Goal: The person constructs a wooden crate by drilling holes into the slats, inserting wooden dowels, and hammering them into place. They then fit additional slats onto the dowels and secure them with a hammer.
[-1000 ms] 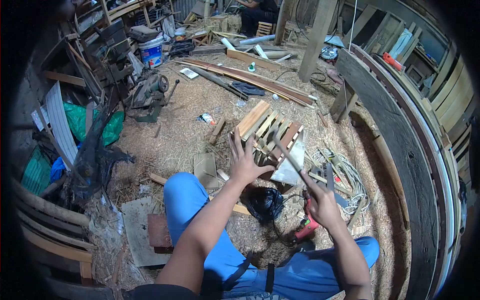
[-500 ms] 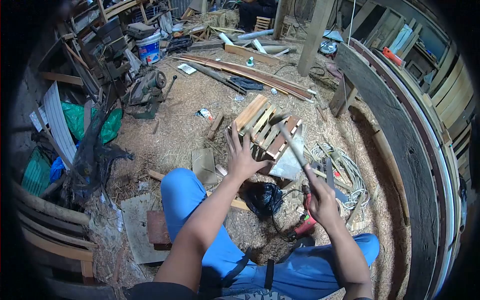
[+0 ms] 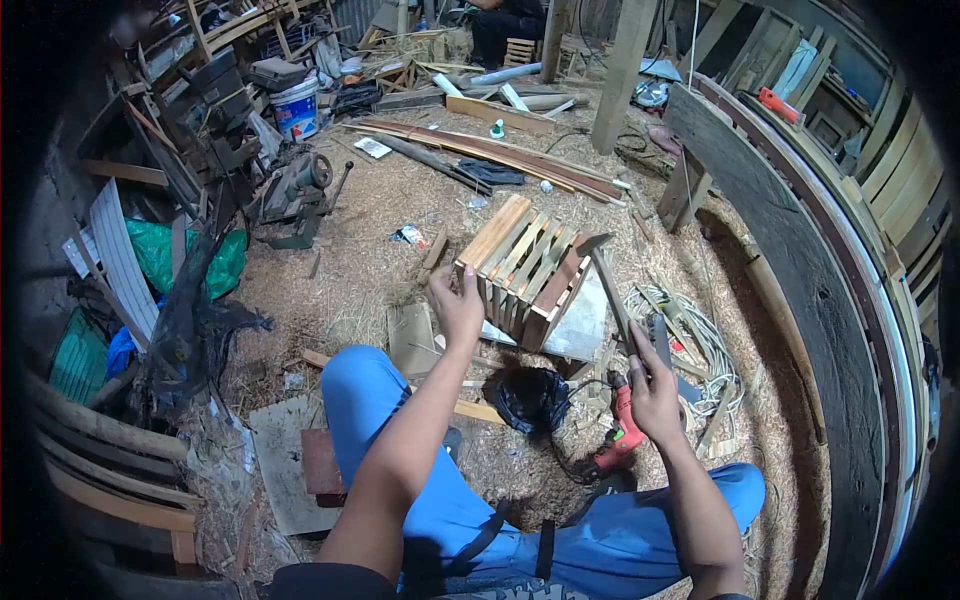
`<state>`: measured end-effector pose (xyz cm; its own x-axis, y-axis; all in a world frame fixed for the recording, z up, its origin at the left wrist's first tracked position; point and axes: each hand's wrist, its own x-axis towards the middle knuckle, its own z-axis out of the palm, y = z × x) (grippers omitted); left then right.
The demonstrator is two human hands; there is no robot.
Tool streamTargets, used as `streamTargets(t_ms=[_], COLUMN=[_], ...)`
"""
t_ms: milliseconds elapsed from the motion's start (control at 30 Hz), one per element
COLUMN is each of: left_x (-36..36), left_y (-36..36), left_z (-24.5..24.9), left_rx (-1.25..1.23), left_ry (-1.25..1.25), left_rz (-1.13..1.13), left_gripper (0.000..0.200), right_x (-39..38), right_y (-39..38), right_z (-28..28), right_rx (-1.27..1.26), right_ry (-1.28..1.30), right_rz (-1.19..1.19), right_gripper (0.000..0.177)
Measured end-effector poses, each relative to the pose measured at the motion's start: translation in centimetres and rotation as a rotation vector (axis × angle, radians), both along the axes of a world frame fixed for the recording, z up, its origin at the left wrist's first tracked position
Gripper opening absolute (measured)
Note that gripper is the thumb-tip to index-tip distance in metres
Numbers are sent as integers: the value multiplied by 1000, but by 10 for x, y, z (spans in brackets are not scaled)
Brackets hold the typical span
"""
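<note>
A slatted wooden crate [image 3: 540, 262] stands tilted on a grey metal plate [image 3: 590, 318] in front of me. My left hand [image 3: 459, 305] holds the crate's left corner, thumb and fingers against the side of the end slat. In my right hand [image 3: 652, 392] is the handle of a hammer [image 3: 617, 302], its head by the crate's upper right corner. Whether the head touches the wood I cannot tell. Below my right hand a red power drill [image 3: 620, 435] lies on the ground, near a black plastic bag [image 3: 530, 400].
Coiled cable [image 3: 700, 345] lies at the right, beside a long dark plank [image 3: 800, 230]. Long wooden strips [image 3: 500, 155] lie across the shavings ahead. A paint bucket [image 3: 296, 108] and a metal vise [image 3: 300, 185] are at the left. A person [image 3: 508, 25] sits at the far back.
My left hand has moved left and down, from across the crate's near side to its left corner. The hammer has shifted right, and my right hand slightly too. The crate appears turned a little.
</note>
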<state>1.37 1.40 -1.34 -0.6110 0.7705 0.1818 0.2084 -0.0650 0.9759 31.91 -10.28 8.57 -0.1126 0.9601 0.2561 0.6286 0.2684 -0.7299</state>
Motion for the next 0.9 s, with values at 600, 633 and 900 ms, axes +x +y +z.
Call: streamTargets(t_ms=[600,633,900], left_x=[-5,-6,18], left_y=[22,19,13], left_z=[-5,5,35], left_rx=[-79,-86,193], left_ry=[-235,-314,-87], left_rz=[-36,-287,-403], left_gripper=[64,62,39], right_x=[1,1,11], right_y=[15,15,20], right_z=[-15,-12,-16], right_rx=[-116,-215,-163], right_ry=[160,206,329], right_rz=[-35,-58,-61], right_gripper=[47,48,48])
